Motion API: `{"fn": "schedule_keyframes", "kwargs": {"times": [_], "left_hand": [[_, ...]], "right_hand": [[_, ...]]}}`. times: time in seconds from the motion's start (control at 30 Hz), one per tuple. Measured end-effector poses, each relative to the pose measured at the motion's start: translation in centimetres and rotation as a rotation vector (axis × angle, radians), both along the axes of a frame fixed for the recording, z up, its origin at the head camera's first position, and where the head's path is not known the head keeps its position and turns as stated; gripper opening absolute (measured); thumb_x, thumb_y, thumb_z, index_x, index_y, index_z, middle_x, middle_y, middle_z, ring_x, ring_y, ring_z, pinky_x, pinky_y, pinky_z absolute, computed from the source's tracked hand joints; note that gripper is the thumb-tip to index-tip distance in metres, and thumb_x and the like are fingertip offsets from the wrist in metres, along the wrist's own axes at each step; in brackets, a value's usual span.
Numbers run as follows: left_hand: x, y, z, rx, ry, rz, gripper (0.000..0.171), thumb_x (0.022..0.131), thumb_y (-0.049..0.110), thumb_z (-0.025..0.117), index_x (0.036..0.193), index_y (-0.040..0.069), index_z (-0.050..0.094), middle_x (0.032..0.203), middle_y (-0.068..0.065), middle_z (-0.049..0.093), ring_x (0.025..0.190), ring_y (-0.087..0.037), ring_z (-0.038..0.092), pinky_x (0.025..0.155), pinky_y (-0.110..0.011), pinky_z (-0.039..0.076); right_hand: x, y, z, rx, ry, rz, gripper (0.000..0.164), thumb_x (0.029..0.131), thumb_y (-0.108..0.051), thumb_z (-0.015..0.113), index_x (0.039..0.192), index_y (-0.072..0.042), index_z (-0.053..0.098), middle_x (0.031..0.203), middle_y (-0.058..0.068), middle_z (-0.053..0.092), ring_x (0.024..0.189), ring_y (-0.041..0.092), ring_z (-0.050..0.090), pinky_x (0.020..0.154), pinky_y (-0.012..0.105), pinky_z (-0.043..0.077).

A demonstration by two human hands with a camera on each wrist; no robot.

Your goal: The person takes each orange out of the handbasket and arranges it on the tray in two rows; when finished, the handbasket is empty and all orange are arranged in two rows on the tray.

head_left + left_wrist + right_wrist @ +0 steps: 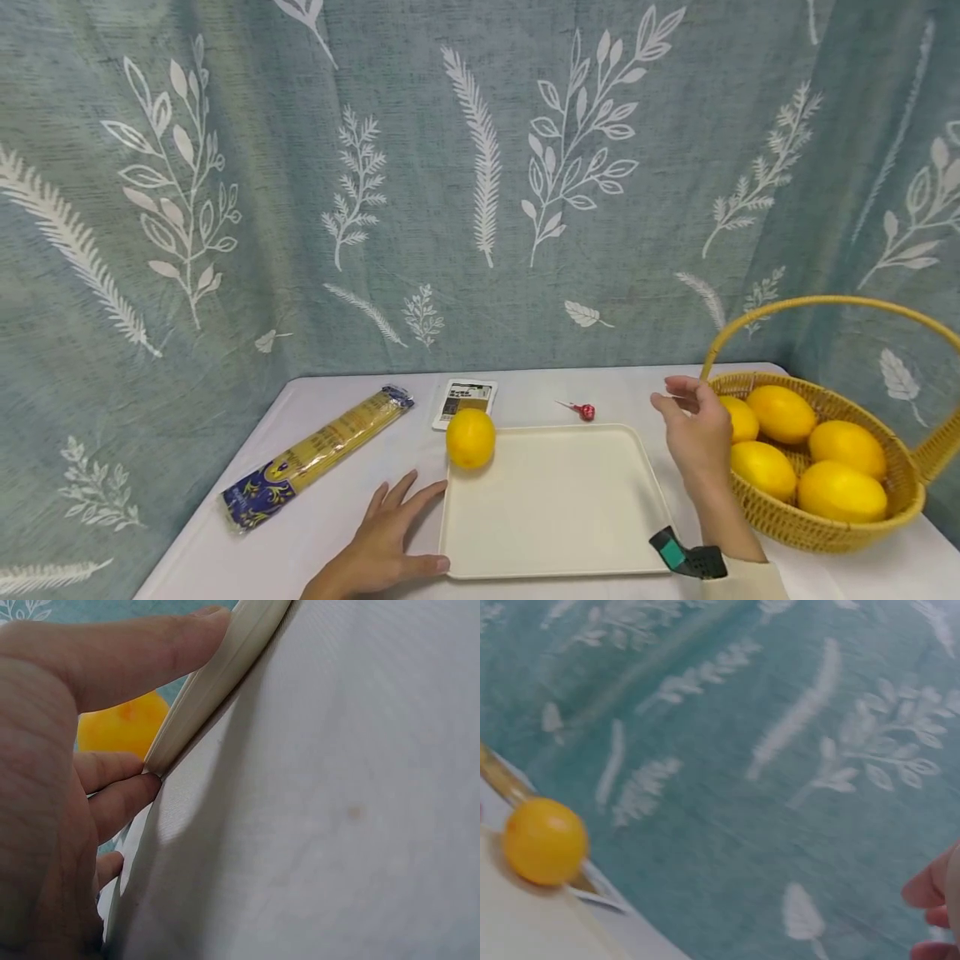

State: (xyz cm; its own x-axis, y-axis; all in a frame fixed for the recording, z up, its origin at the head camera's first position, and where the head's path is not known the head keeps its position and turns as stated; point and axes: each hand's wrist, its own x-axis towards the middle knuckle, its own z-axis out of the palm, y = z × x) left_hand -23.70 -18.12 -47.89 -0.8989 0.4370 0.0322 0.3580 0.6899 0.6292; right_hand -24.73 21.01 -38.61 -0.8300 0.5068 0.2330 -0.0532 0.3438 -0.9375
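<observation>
My left hand [393, 537] is spread at the left edge of a cream tray [555, 508], thumb near its front corner and fingertips at its side. The left wrist view shows the thumb and fingers against the tray's rim [225, 675]. A yellow lemon [470, 438] sits at the tray's back left corner. My right hand [697, 429] is raised beside the left rim of a woven basket [817, 537], fingers loosely bent and holding nothing. Several lemons [842, 492] lie in that basket. Only a few right fingertips [928, 889] show at the right wrist view's edge.
A long pack of spaghetti [318, 458] lies slanted at the left of the white-covered table. Behind the tray are a flat white packet [465, 395] with a dark label and a red-wrapped lollipop [585, 411]. The basket's tall handle [832, 300] arches up at right. A leaf-patterned curtain [480, 183] hangs behind.
</observation>
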Motion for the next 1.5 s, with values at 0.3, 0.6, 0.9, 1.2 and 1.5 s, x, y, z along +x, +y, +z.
{"fn": "schedule_keyframes", "kwargs": {"times": [0.3,0.6,0.9,1.2,1.5], "left_hand": [[-0.2,0.1,-0.3,0.009,0.024,-0.001,0.094,0.073,0.057,0.082,0.151,0.018,0.048,0.157,-0.027,0.037,0.150,-0.052,0.018,0.119,-0.071,-0.003],[-0.3,0.0,-0.2,-0.001,0.015,-0.004,0.095,0.072,0.057,0.083,0.151,0.019,0.047,0.158,-0.026,0.036,0.151,-0.051,0.016,0.120,-0.070,-0.004],[-0.2,-0.1,-0.1,0.001,-0.006,0.000,0.095,0.073,0.057,0.083,0.151,0.018,0.047,0.159,-0.026,0.035,0.151,-0.052,0.014,0.120,-0.069,-0.007],[-0.2,0.0,0.0,0.002,-0.021,0.006,0.094,0.073,0.057,0.083,0.151,0.020,0.048,0.160,-0.025,0.035,0.151,-0.052,0.014,0.120,-0.069,-0.008],[-0.3,-0.1,-0.3,0.006,-0.011,-0.003,0.094,0.073,0.057,0.083,0.151,0.019,0.047,0.159,-0.025,0.036,0.151,-0.052,0.014,0.120,-0.069,-0.007]], "right_hand": [[1.2,4.8,0.8,0.057,-0.205,-0.131,0.044,0.101,-0.026,0.056,0.136,0.001,0.054,0.138,0.023,0.052,0.127,0.041,0.046,0.095,0.049,0.046],[1.7,7.6,1.2,0.128,-0.416,-0.036,0.067,0.099,-0.041,0.055,0.151,-0.002,0.039,0.148,0.031,0.038,0.135,0.053,0.030,0.101,0.070,0.033],[1.5,9.9,-0.1,0.142,-0.649,0.122,0.101,0.099,-0.053,0.051,0.157,0.010,-0.004,0.159,0.040,0.006,0.142,0.059,0.015,0.115,0.072,0.021],[1.2,10.6,-1.3,0.349,-0.685,0.140,0.089,0.096,-0.045,0.060,0.141,0.024,0.028,0.126,0.043,0.045,0.106,0.049,0.050,0.092,0.059,0.048],[1.5,10.7,-1.2,0.411,-0.642,0.055,0.072,0.088,-0.040,0.069,0.119,0.022,0.050,0.102,0.035,0.052,0.089,0.041,0.049,0.076,0.048,0.048]]}}
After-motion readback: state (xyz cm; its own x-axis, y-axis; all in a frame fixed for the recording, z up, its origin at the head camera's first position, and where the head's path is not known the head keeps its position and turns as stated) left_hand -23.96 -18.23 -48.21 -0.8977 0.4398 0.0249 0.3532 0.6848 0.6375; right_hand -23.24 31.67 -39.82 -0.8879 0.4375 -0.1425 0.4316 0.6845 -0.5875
